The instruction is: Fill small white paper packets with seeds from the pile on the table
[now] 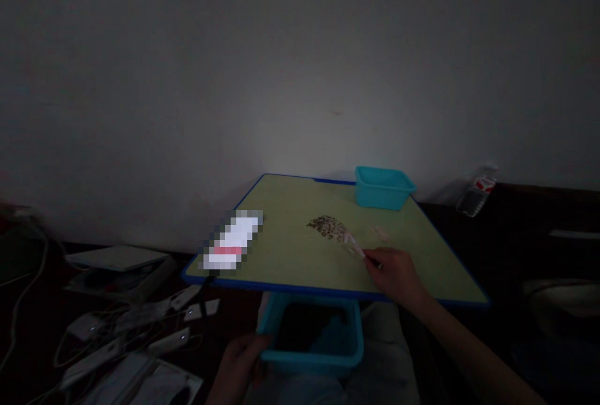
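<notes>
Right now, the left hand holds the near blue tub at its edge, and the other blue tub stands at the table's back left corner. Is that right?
Not quite: the head view shows the other blue tub at the table's back right corner. The left hand does hold the near blue tub at its edge.

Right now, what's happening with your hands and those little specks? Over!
Left hand gripping near blue bin. Right hand holding thin tool at dark specks. Specks spread on table, nothing visibly blocking.
</notes>
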The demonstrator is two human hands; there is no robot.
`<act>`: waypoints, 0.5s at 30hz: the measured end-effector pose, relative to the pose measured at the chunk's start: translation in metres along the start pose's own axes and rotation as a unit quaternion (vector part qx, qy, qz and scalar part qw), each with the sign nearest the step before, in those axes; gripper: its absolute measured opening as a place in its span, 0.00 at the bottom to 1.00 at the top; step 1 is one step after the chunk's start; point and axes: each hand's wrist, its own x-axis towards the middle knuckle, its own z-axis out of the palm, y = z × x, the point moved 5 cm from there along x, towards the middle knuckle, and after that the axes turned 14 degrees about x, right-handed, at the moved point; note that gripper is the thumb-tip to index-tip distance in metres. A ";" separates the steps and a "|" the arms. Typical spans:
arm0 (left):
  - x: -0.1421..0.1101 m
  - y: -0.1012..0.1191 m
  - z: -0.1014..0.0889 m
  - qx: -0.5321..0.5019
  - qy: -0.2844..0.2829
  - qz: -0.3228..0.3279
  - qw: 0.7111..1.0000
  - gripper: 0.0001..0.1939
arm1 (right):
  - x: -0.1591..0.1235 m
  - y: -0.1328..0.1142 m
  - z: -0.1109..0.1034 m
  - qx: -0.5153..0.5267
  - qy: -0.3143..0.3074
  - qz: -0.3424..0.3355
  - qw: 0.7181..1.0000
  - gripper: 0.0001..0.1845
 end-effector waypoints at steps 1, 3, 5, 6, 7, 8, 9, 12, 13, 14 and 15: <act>0.000 0.001 0.001 -0.004 -0.004 0.000 1.000 0.19 | -0.001 0.003 -0.002 -0.001 0.002 0.006 1.000 0.15; -0.001 0.002 0.002 -0.013 -0.004 -0.009 1.000 0.19 | -0.002 0.010 -0.007 -0.004 0.007 0.016 1.000 0.15; -0.003 0.003 0.002 -0.015 0.002 -0.020 1.000 0.18 | -0.002 0.018 -0.009 -0.011 0.012 0.025 1.000 0.15; -0.004 0.003 0.002 -0.014 0.004 -0.023 1.000 0.18 | -0.001 0.022 -0.011 -0.016 0.014 0.030 0.999 0.15; -0.005 0.004 0.001 -0.012 0.008 -0.025 1.000 0.18 | 0.001 0.027 -0.012 -0.021 0.018 0.036 0.999 0.15; -0.005 0.004 0.000 -0.010 0.012 -0.027 1.000 0.17 | 0.002 0.032 -0.013 -0.028 0.021 0.043 0.998 0.15; -0.005 0.004 0.000 -0.008 0.016 -0.028 0.999 0.17 | 0.004 0.037 -0.015 -0.035 0.026 0.051 0.998 0.15; -0.004 0.003 -0.002 -0.004 0.023 -0.024 0.999 0.17 | 0.011 0.053 -0.020 -0.062 0.028 0.078 0.995 0.15; -0.003 0.002 -0.002 -0.004 0.020 -0.020 1.000 0.17 | 0.013 0.057 -0.021 -0.070 0.023 0.086 0.994 0.15; -0.002 0.001 -0.001 -0.006 0.016 -0.016 1.000 0.18 | 0.015 0.060 -0.022 -0.076 0.020 0.092 0.993 0.15; -0.001 0.000 -0.001 -0.008 0.011 -0.013 1.000 0.19 | 0.017 0.062 -0.023 -0.079 0.020 0.097 0.992 0.15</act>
